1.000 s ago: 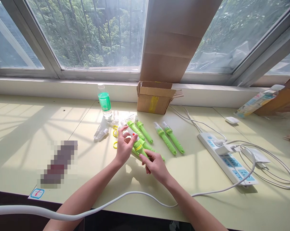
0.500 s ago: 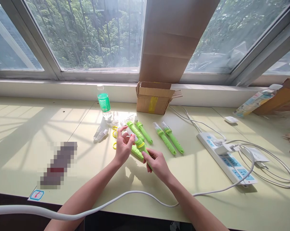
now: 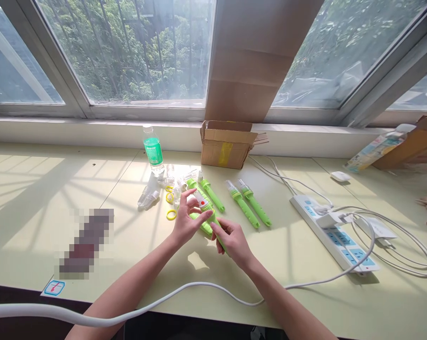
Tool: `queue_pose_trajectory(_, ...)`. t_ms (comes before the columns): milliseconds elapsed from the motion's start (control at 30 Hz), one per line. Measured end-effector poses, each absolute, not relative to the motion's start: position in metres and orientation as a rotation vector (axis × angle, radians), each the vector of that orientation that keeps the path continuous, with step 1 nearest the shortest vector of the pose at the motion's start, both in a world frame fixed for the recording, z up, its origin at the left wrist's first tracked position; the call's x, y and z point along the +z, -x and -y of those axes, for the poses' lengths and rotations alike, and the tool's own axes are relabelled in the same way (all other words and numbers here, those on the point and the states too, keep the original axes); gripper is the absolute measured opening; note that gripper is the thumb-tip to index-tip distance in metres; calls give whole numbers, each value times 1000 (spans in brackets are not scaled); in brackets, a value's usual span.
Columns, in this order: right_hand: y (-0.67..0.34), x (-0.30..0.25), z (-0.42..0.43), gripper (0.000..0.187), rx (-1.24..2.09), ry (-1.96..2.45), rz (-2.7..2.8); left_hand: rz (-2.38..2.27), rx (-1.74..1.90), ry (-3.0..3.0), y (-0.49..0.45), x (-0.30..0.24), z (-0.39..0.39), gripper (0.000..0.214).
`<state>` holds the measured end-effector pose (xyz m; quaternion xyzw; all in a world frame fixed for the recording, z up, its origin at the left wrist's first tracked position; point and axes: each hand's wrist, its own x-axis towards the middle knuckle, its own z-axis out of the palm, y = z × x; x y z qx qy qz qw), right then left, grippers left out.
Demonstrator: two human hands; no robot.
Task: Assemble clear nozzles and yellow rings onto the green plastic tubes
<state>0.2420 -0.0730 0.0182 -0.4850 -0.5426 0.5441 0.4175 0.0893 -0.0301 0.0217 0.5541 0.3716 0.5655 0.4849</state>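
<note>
Two bare hands met over a single green tube (image 3: pixel 215 220) on a sunlit table (image 3: pixel 135 264). The right hand (image 3: pixel 230 238) was closed around its lower end, while the left hand (image 3: pixel 189 221) curled narrowly about the upper end, thumb against the neck. The tube tilted toward 11 o'clock, with a red dot (image 3: pixel 202 202) showing near its top. A pair of capped green tubes (image 3: pixel 249 204) lay side by side toward 2 o'clock, and another green tube (image 3: pixel 213 195) rested at 12 o'clock. Toward 9 o'clock sat a yellow ring (image 3: pixel 171 215); clear caps (image 3: pixel 148 198) lay at 10 o'clock, below a bottle (image 3: pixel 153 150) with a green label. A cardboard box (image 3: pixel 223 146) stood farther back at 12 o'clock, a power strip (image 3: pixel 335 237) stretched out at 3 o'clock, and a white cable (image 3: pixel 199 284) crossed at 6 o'clock.
</note>
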Motion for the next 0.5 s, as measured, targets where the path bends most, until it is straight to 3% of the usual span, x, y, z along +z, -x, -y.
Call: queue_pose_trajectory(500,-240,10,72,36,1395,1176,1371,-995,1442,-1442,-92,12,30,60)
